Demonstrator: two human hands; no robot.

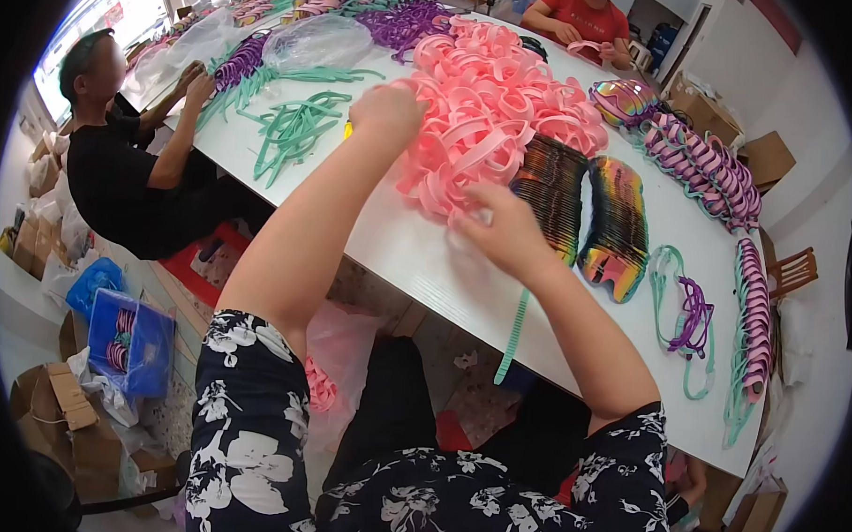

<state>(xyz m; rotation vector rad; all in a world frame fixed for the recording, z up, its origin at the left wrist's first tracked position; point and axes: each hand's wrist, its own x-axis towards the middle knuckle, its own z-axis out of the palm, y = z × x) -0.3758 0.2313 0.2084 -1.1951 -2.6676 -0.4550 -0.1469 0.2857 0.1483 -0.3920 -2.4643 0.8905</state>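
Note:
A large heap of soft pink goggle frames [479,99] lies on the white table in front of me. My left hand [389,116] is at the heap's left edge, curled and blurred, its fingertips hidden; a small yellow bit shows beside its wrist. At the heap's near edge, my right hand [502,229] pinches a pink goggle frame [438,199], with some motion blur. Right of that hand stand two rows of stacked mirrored goggle lenses [615,226]. A ribbed teal strap [512,339] hangs over the table's front edge below my right wrist.
Teal straps [299,126] and purple parts [406,26] lie left and beyond. Finished-looking goggles [701,172] line the right edge, near a loose purple goggle [692,317]. A co-worker in black [120,162] sits left, another in red [584,28] opposite. A blue bin [132,345] stands on the floor.

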